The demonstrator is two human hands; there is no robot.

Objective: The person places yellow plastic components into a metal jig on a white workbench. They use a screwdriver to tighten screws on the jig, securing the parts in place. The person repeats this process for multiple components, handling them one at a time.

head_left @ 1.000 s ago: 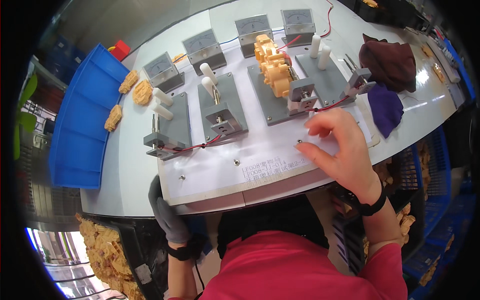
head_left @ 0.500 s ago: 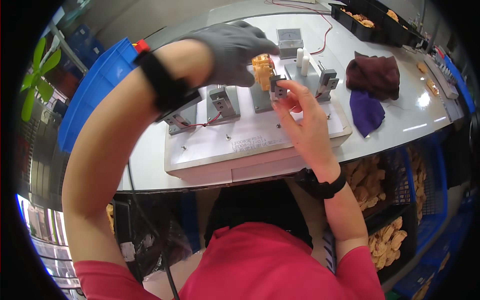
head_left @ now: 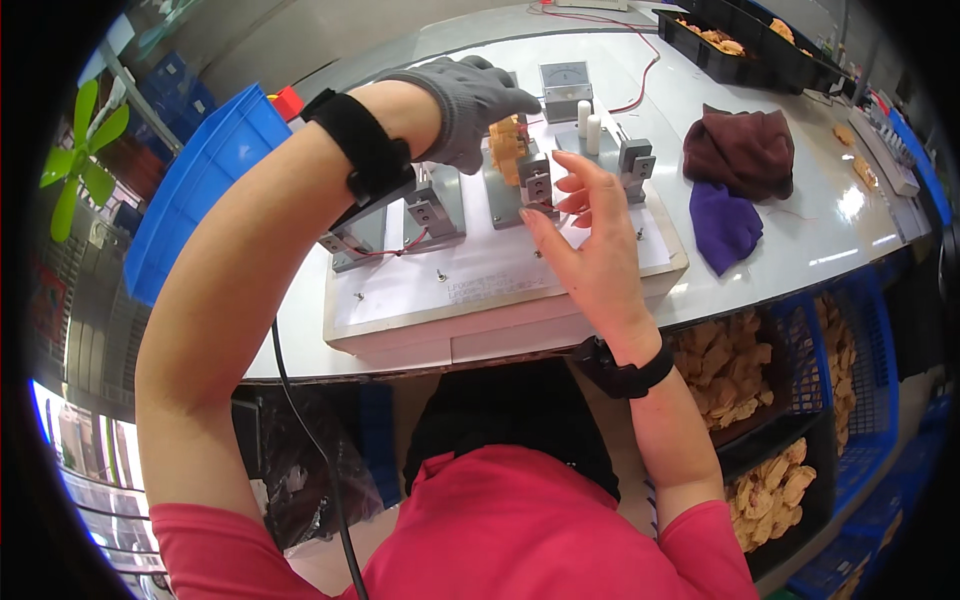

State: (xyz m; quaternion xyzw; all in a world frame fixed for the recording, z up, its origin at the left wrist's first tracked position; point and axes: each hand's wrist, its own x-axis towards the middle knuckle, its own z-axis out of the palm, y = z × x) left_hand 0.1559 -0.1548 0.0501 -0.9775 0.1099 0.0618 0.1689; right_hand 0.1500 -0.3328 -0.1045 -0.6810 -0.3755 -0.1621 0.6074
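On a white test board (head_left: pixel 400 315), an orange-yellow plastic part (head_left: pixel 507 152) stands in a grey fixture behind a small dark clamp block (head_left: pixel 538 183). My left hand (head_left: pixel 470 108), in a grey glove, hovers just left of and above the yellow part, its fingers stretched and its thumb hanging down; it appears to hold nothing. Bare, my right hand (head_left: pixel 598 245) is beside the clamp block, with thumb and fingers spread around its near right side and a gap showing. Similar grey fixtures stand left (head_left: pixel 428 212) and right (head_left: pixel 634 170), the left one partly behind my left forearm.
An analog meter (head_left: pixel 566 84) and two white posts (head_left: pixel 593 135) stand behind. Brown cloth (head_left: pixel 740 150) and purple cloth (head_left: pixel 722 228) lie right. A blue bin (head_left: pixel 205 190) is left, a black tray (head_left: pixel 690 40) far right. Crates of yellowish parts (head_left: pixel 775 490) sit below the table's right edge.
My right hand's thumb and fingers have parted from the clamp block they were pinching. My left hand remains near the yellow part, slightly farther away. The view has shifted a little.
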